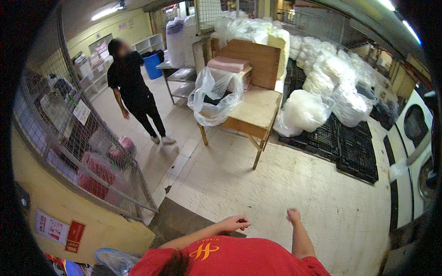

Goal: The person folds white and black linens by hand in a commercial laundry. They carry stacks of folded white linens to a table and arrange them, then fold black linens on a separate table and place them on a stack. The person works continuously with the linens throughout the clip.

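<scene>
My left hand (235,224) is held in front of my red shirt with its fingers loosely curled; nothing shows in it. To the right and a bit farther out, my right hand (294,215) hangs over the tiled floor, small and blurred, touching nothing that I can see. Ahead of both hands stands a wooden table (253,108) with a raised back panel. An open clear plastic bag (215,115) drapes over its left corner, with something dark inside. Folded pink cloths (228,64) lie stacked behind the bag.
A person in black (131,82) stands at the left beyond a wire mesh partition (100,151). Full plastic bags (304,110) are piled on black plastic pallets (357,151) at the right, near front-loading machines (414,124). A metal table (179,76) and blue bin (152,65) stand farther back.
</scene>
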